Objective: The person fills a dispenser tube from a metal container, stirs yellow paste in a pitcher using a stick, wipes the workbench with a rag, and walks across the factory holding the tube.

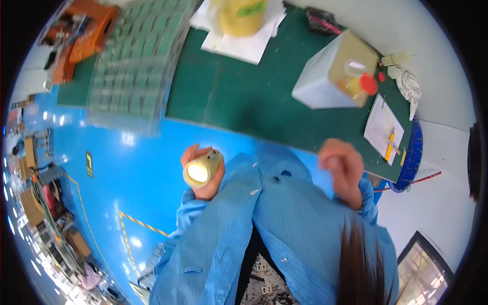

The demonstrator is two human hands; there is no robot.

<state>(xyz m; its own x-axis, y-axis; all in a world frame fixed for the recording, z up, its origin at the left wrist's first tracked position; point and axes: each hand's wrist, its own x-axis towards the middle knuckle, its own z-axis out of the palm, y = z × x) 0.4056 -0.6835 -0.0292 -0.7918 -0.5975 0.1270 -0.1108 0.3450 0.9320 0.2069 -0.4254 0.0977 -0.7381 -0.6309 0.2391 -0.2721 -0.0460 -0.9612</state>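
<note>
A small yellowish cylinder [203,169] with a bright white round end sits in my left hand [209,188], whose fingers wrap round it, in front of the green table's edge. My right hand [344,170] is raised near the table's front edge at the right, its fingers curled and blurred by motion; whether they hold anything cannot be made out. Behind it on the green table [239,96] stands a white and beige square container [325,76], with a red-capped jar [358,85] at its right side.
Clear plastic trays [137,66] overhang the table's left part. A yellow container [241,18] stands on white paper [239,48] at the back. Paper with a yellow pencil [390,145] lies at the right, beside a blue bin [414,157]. An orange object [94,38] is far left.
</note>
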